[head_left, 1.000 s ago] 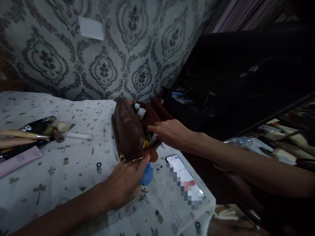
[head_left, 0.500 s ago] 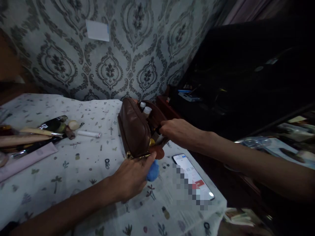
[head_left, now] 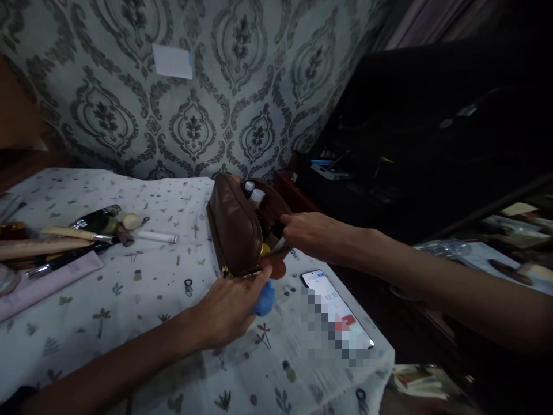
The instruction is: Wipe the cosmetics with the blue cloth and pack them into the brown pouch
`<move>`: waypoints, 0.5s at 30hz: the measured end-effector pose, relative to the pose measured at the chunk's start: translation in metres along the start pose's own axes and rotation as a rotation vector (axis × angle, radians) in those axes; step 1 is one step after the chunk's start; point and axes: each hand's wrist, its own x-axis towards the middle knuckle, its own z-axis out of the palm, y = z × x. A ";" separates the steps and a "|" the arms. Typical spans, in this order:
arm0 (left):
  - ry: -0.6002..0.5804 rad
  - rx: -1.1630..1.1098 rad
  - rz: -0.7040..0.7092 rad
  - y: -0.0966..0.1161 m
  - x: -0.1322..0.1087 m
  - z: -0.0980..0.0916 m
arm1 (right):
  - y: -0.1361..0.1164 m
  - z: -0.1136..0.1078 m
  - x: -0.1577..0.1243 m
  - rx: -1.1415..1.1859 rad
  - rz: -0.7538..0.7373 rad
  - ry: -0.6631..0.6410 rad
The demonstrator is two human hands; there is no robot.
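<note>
A brown zippered pouch (head_left: 235, 222) stands unzipped on the patterned tablecloth (head_left: 173, 300), with white-capped bottles (head_left: 256, 198) and a yellow item (head_left: 265, 249) showing inside. My left hand (head_left: 228, 305) is closed on the pouch's near end, by the gold zipper. A blue fluffy ball (head_left: 265, 298) hangs beside its fingers, next to an orange-brown round piece (head_left: 275, 267). Fingers bent, my right hand (head_left: 309, 233) is at the pouch's right side, over the opening's edge; its fingertips are partly hidden. A pale slim item shows just under them.
A lit phone (head_left: 337, 311) lies near the cloth's right edge. Brushes, a pink tube (head_left: 56, 282), a white stick (head_left: 158, 236) and a dark bottle lie on the left. Behind is a patterned wall; a large black object (head_left: 432, 138) fills the right side.
Both hands keep nearly the same places on the pouch. The view has shifted slightly, and the phone's timer reads one second more.
</note>
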 end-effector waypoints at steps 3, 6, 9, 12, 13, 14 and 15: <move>0.013 0.011 0.003 -0.001 0.000 0.000 | 0.000 0.004 -0.005 -0.006 -0.001 0.012; 0.030 0.030 0.007 -0.001 0.000 0.002 | -0.003 0.003 -0.009 0.003 0.021 0.022; 0.026 0.042 0.004 0.000 -0.001 0.002 | -0.004 0.005 -0.014 0.037 0.030 0.063; 0.010 0.044 0.002 0.000 -0.005 -0.001 | -0.003 0.013 -0.019 0.064 0.040 0.141; 0.008 0.039 -0.002 0.000 -0.007 -0.001 | -0.002 0.018 -0.020 0.070 0.043 0.175; 0.013 0.031 -0.008 -0.001 -0.009 -0.001 | -0.002 0.023 -0.022 0.075 0.045 0.207; 0.024 0.021 -0.014 -0.002 -0.013 -0.001 | -0.001 0.028 -0.023 0.078 0.044 0.238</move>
